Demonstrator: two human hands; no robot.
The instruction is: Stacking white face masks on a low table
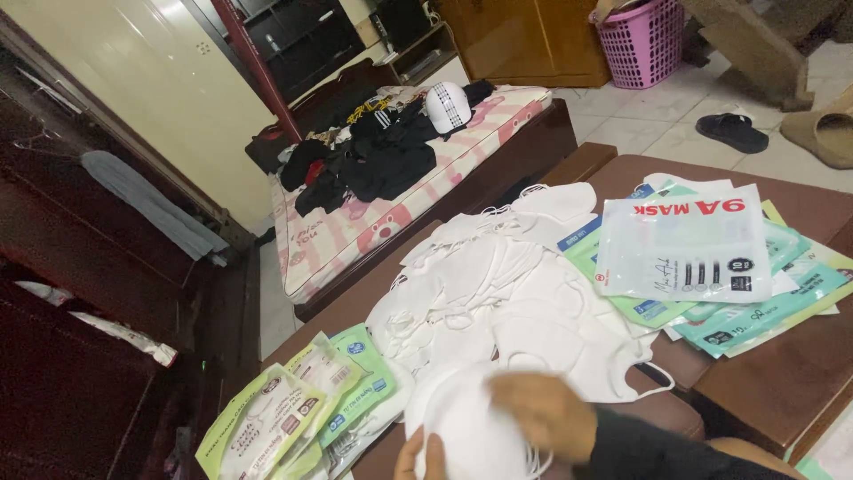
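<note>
While both hands work at the bottom edge, right hand (544,413) lies curled over a stack of white masks (466,427), grip closed on it; left hand (419,455) pinches the stack's lower edge. Loose mask pile (506,284) covers tabletop (782,373), packets (684,244) beside.

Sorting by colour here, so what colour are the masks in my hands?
White. The masks show best in the head view, between the left hand and right hand.
</note>
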